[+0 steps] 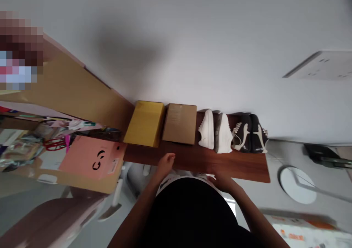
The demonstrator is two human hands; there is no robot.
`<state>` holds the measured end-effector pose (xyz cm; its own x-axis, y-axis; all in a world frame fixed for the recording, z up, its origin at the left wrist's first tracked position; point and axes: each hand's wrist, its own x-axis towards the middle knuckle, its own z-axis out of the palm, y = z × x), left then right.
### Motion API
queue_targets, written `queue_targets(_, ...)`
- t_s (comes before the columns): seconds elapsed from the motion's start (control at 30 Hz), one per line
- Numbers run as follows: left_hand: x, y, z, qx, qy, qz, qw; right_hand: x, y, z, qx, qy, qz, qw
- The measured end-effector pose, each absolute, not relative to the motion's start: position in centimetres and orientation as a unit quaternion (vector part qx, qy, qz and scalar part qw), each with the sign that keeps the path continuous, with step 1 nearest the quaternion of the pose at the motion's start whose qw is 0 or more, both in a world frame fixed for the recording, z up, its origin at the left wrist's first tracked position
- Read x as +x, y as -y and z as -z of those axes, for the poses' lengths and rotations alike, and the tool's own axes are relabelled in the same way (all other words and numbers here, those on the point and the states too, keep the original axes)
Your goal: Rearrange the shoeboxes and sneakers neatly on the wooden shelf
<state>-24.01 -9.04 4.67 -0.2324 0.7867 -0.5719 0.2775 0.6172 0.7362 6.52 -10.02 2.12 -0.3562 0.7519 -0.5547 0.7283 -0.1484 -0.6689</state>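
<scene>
The fingers of a person's left hand (165, 164) curl loosely together over the front of a long, reddish-brown wooden shelf (192, 160); whether thumb and fingertips meet, or brush the wood, cannot be told. The right hand (222, 181), dark and blurred, hangs near the shelf's front edge; its fingertips are hard to make out, so their state cannot be told. Both forearms run out at the bottom, beside a rounded black top (189, 211) that hides what lies below the shelf's middle.

Past the hands, the shelf runs along a plain grey-white wall (233, 39), its back strip largely covered. On it, from left to right, stand a rectangular mustard-yellow cardboard box (145, 123), a rectangular plain brown cardboard box (180, 125) with print too faint to read, 2 white lace-up shoes (208, 130) and 2 black shoes with cream trim (243, 134). Both boxes are shut.

At left, a flat pink box (90, 158) with black lettering sits beside jumbled items, many indistinct; coarse pixel blocks mask the far-left edge. At right, a white socket panel (324, 64) is cut off by the frame.
</scene>
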Motion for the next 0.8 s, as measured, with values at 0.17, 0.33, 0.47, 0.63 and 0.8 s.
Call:
queue_targets(0.17, -34.5, 10.2, -2.9, 0.152, -0.781, -0.357, 0.489, -7.4, 8.6, -4.2, -0.504, 0.716, -0.483, 0.006)
queue_targets(0.33, -41.7, 10.0, -2.3, 0.111, -0.803, -0.405, 0.423, -18.8, 7.3, -4.1, -0.507, 0.661, -0.539, 0.122)
queue_targets(0.47, -46.7, 8.6, -1.7, 0.169, -0.827, -0.401, 0.356, -24.0, 6.1, -2.5, -0.571, 0.541, -0.574, 0.227)
queue_targets(0.63, -50.3, 4.9, -0.3, 0.219, -0.776, -0.398, 0.438, -26.8, 4.0, -1.1, -0.63, 0.439, -0.574, 0.285)
queue_targets(0.8, -51.6, 1.7, 1.7, 0.188, -0.73, -0.403, 0.52, -28.5, 2.2, -0.8, -0.667, 0.393, -0.564, 0.286)
